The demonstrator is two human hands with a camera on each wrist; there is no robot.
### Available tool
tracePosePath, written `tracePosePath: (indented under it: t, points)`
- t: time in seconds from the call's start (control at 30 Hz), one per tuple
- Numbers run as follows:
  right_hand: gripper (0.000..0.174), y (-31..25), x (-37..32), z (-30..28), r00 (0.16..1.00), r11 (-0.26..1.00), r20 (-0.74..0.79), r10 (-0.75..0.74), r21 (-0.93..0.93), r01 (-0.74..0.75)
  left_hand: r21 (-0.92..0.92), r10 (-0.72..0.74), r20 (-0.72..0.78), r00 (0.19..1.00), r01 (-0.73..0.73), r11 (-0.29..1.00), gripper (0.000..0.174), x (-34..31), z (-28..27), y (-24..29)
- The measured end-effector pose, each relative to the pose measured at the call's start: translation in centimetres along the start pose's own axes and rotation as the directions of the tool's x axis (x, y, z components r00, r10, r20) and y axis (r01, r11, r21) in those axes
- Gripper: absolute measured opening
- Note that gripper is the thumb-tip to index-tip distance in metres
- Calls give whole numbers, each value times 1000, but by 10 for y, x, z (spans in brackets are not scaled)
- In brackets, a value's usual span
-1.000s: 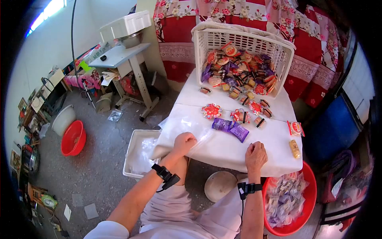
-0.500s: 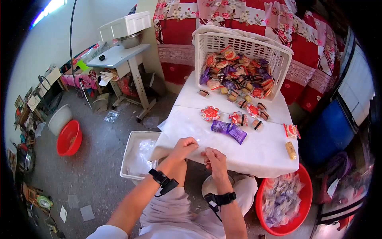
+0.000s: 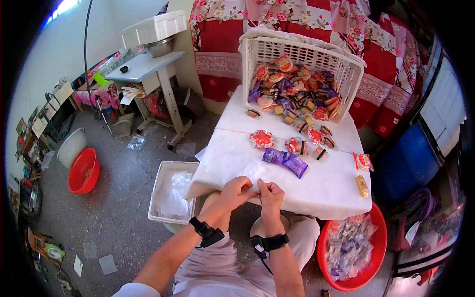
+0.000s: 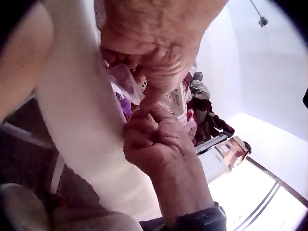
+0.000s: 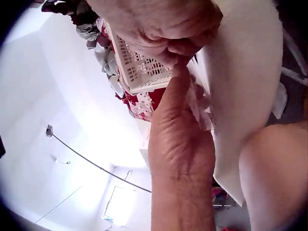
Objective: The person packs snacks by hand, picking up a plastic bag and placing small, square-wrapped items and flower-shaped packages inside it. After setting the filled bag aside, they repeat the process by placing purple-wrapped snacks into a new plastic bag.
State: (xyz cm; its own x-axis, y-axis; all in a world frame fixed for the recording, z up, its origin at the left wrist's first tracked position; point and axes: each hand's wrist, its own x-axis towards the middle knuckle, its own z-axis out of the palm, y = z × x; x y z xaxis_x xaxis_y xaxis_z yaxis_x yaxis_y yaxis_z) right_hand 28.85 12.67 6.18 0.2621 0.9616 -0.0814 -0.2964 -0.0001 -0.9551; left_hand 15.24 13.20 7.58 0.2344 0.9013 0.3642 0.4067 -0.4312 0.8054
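Over the table's near edge, my left hand (image 3: 234, 194) and right hand (image 3: 270, 198) meet at the fingertips. Both pinch a thin clear plastic bag (image 4: 127, 83), which shows between them in the left wrist view; the fingers hide much of it. Just past the hands on the white cloth lie two joined purple packets (image 3: 286, 161). Behind these are a red flower-patterned round packet (image 3: 261, 139) and several small wrapped cakes with dark bands, one cake (image 3: 320, 153) standing apart on the right.
A white basket (image 3: 303, 43) lies tipped at the table's back, spilling wrapped snacks. A round packet (image 3: 363, 162) and a golden packet (image 3: 362, 186) lie at the right edge. A white bin (image 3: 153, 210) of clear bags stands left; a red basin (image 3: 380, 262) of filled bags stands right.
My right hand has moved left from the table's right front to meet my left hand. The left hand has shifted slightly right, and both now pinch the clear bag together.
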Motion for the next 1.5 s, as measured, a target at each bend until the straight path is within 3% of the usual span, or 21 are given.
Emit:
tracePosePath:
  t: [0.03, 0.17, 0.27, 0.33, 0.37, 0.43, 0.47, 0.53, 0.57, 0.63, 0.67, 0.77, 0.93, 1.13, 1.23, 1.27, 1.33, 1.37, 1.4, 1.43, 1.5]
  points:
    - [24, 1, 1, 0, 1000, 1000, -2, -26, 14, 26, -135, -54, 28, 998, 58, 989, 19, 0, 0, -5]
    - [26, 4, 2, -3, 1000, 994, 8, -25, -108, 25, -181, -68, -15, 998, 64, 981, 13, 0, -2, -14]
    - [28, -2, -4, -8, 999, 986, 20, -25, -163, 28, -175, -178, -89, 980, 160, 971, 12, 4, -3, -19]
    - [30, -8, -9, -13, 998, 929, 9, -58, -367, 57, -558, -503, -209, 839, 320, 766, 12, 10, -6, -16]
    - [30, -8, -9, -14, 998, 928, 8, -59, -368, 57, -559, -503, -209, 839, 319, 765, 12, 10, -5, -14]
    - [23, -10, -10, -16, 975, 671, 87, -203, -713, 204, -232, -169, -390, 905, 81, 969, 12, 12, -2, -5]
    - [23, -12, -10, -16, 975, 670, 86, -207, -713, 205, -233, -166, -389, 906, 77, 969, 12, 12, -1, 0]
    - [23, -27, -12, -12, 929, 440, 88, -360, -862, 252, 277, 258, -207, 944, -196, 941, 9, 8, -4, 22]
    - [23, -36, -11, -9, 928, 439, 88, -363, -862, 254, 277, 261, -208, 943, -199, 940, 9, 6, -4, 23]
    - [28, -51, -9, -5, 780, 356, 113, -615, -843, 404, 364, 284, 13, 959, -269, 892, 11, 1, -6, 26]
    - [28, -48, -7, -7, 779, 354, 112, -617, -844, 402, 362, 286, 13, 958, -271, 892, 11, -1, -7, 27]
    - [16, -32, 9, -11, 716, 189, 379, -587, -796, 576, 437, 254, 36, 967, -244, 866, 15, -7, -10, 37]
    - [17, -25, 14, -1, 674, 180, 420, -607, -754, 632, 649, 147, -162, 976, -7, 761, 17, -15, -19, 32]
    - [20, -19, 20, -3, 599, 146, 509, -618, -674, 724, 620, 121, -385, 915, 160, 768, 24, -18, -29, 20]
    - [20, -31, 19, -12, 585, 225, 563, -584, -580, 783, 540, 45, -339, 940, 156, 827, 24, -22, -21, -1]
    - [20, -36, 18, -17, 583, 220, 566, -583, -581, 784, 535, 45, -342, 939, 156, 830, 24, -24, -18, -8]
    - [15, -49, 23, -32, 818, 466, 288, -498, -707, 532, 496, 158, -399, 903, 68, 866, 21, -23, -14, -12]
    - [12, -40, 45, -48, 818, 395, 196, -541, -799, 453, 492, 156, -404, 901, 70, 868, 21, -21, -12, -16]
    - [14, -53, 51, -55, 758, 304, 197, -622, -831, 466, 464, 167, -427, 889, 57, 884, 22, -20, -8, -21]
    - [21, -63, 61, -63, 770, 157, 221, -599, -910, 383, 436, 177, -448, 876, 42, 899, 22, -18, -6, -24]
    - [35, -66, 76, -73, 722, 10, 273, -635, -933, 361, 472, 150, -443, 884, 87, 877, 23, -14, -3, -28]
